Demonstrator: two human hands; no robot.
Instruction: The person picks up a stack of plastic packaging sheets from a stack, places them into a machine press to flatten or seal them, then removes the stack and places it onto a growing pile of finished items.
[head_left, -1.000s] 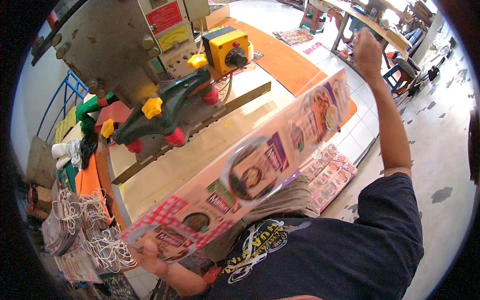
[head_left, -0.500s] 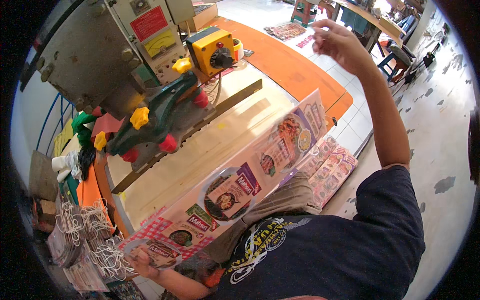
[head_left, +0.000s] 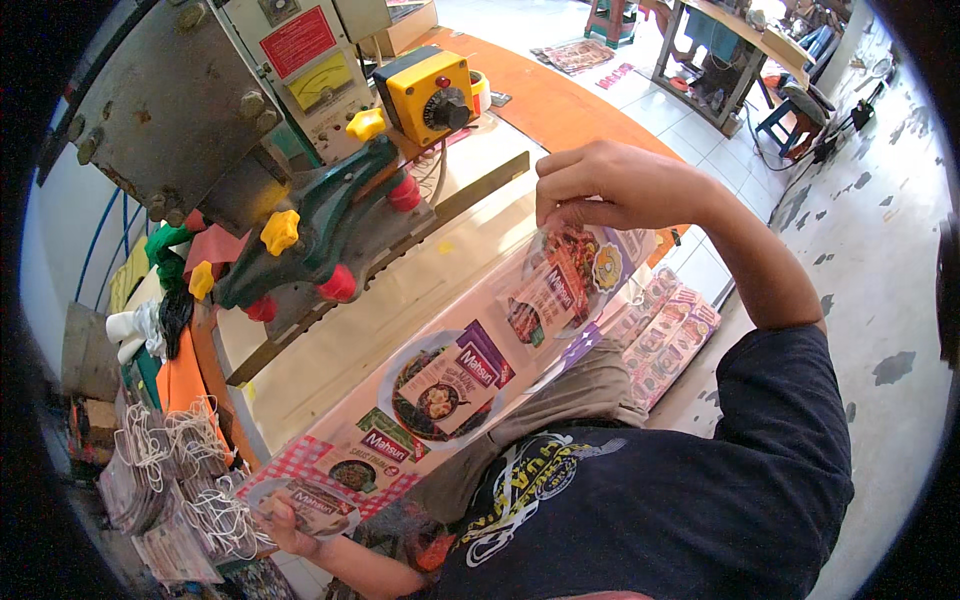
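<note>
A long printed plastic sheet (head_left: 440, 385) with pictures of dishes and a red-checked end slants across in front of me, over my lap and the near edge of the press bed (head_left: 335, 345). My left hand (head_left: 288, 528) grips its lower left end, with the thumb on the printed face and the other fingers mostly hidden behind. At the far right end, my right hand (head_left: 622, 187) is bent down with curled fingers closed on the sheet's upper edge. Beyond the sheet stands a press with a green clamp frame (head_left: 350, 225), yellow knobs and a long metal bar (head_left: 455, 217).
A yellow control box (head_left: 430, 98) with a black dial sits on the press, beside an orange tabletop (head_left: 600, 130). Bundles with white cords (head_left: 185, 445) hang at the left. More printed sheets (head_left: 668, 338) are stacked at my right. A blue stool (head_left: 782, 132) stands farther off.
My right hand has come down from the raised position at upper right and closed on the sheet's upper edge. The left hand keeps its hold, almost unmoved.
</note>
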